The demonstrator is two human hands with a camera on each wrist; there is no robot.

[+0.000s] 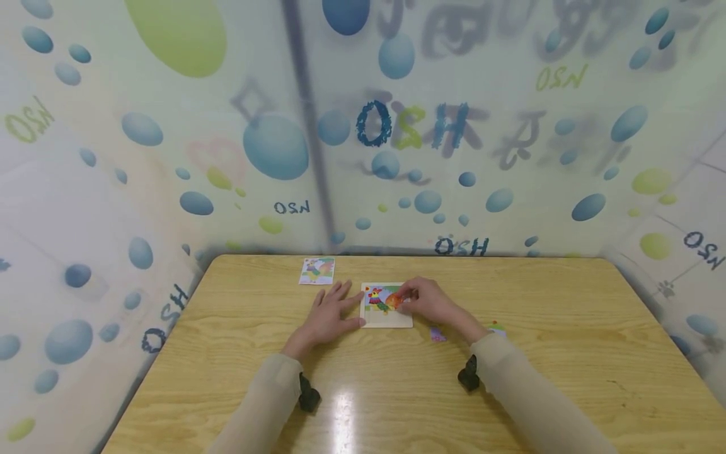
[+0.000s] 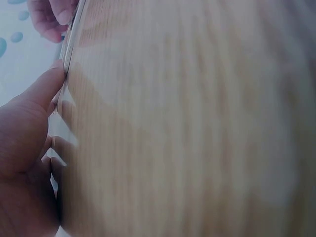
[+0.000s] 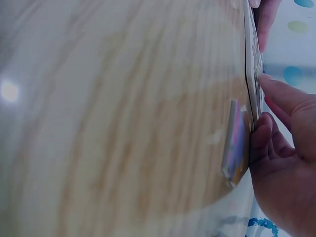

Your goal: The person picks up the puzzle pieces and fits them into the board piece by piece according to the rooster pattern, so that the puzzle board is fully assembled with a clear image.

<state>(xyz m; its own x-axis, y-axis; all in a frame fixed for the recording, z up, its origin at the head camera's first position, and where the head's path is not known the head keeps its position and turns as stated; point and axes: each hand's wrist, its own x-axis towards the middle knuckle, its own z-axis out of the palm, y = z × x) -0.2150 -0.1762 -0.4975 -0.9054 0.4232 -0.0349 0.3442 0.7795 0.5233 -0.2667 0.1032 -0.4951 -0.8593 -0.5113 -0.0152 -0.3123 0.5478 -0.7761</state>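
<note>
Rooster puzzle (image 1: 381, 306) flat on the counter (image 1: 391, 391), at the centre of the head view — left grip (image 1: 330, 315) spread along its left edge, right grip (image 1: 429, 301) bent over its right side by the orange tail (image 1: 392, 300), cannot tell whether pinching or only pressing a piece. Left of centre, above the left grip, a rooster card (image 1: 317, 270); right of centre, under the right forearm — a purple piece (image 1: 437, 334) and a partly hidden piece (image 1: 497, 329).

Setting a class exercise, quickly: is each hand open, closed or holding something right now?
Left hand: open, fingers spread, at the left edge of the puzzle tray.
Right hand: at the tray's right side; cannot tell if it holds anything.
</note>
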